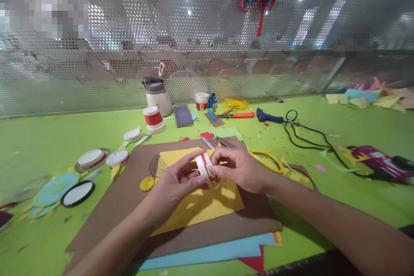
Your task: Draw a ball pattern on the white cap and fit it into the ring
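My left hand is closed around a small white ring with a red stripe, holding it above a yellow sheet. From the other side, my right hand pinches the ring's edge between thumb and fingers. The yellow sheet lies on a brown board. Partly behind my right hand are scissors with yellow handles. A small yellow round cap rests left of my left hand, beside a protractor-like disc.
White round lids and a light-blue paper flower lie at left. Farther back stand a red-banded cup and a kettle. An orange-handled knife, a blue glue gun and its black cord lie to the right.
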### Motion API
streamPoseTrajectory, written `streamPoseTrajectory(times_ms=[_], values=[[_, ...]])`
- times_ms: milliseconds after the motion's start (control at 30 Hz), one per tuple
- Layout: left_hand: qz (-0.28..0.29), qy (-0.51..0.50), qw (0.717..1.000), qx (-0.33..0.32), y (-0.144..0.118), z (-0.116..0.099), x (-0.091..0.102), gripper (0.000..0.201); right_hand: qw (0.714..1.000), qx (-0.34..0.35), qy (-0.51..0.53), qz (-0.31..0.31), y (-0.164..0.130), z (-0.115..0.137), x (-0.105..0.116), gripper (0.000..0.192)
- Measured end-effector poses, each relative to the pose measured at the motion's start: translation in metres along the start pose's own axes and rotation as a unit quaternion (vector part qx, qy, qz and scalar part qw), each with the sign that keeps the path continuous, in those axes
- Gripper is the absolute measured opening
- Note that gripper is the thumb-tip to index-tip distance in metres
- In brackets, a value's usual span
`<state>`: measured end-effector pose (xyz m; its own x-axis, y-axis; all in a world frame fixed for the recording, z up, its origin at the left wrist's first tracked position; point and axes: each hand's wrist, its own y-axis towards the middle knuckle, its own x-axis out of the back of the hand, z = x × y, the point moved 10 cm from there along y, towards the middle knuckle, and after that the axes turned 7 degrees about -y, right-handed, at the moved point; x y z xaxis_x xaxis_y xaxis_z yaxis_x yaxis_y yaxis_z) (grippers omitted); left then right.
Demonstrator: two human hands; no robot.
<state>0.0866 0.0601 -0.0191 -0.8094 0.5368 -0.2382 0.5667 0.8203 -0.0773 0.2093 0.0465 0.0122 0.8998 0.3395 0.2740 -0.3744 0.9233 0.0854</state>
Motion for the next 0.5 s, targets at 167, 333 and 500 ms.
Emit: streamPoseTrajectory(times_ms=[167, 333, 500], values=[[0.025, -0.002, 0.999, -0.021, 0.001, -0.0007, -0.0018, 0.066, 0.999, 0.019, 0.019, 0.024, 0.0007, 0.0005, -0.0026, 0.023], [0.059, -0.016, 0.997, -0.042, -0.0013, -0.0011, -0.0068, 0.058, 0.997, 0.038, 0.024, 0.059, -0.0009, 0.0035, -0.0069, 0.031], [0.067, 0.006, 0.997, -0.032, -0.0018, 0.0003, -0.0068, 0.06, 0.997, 0.036, 0.02, 0.063, -0.0009, 0.0035, -0.0082, 0.04]])
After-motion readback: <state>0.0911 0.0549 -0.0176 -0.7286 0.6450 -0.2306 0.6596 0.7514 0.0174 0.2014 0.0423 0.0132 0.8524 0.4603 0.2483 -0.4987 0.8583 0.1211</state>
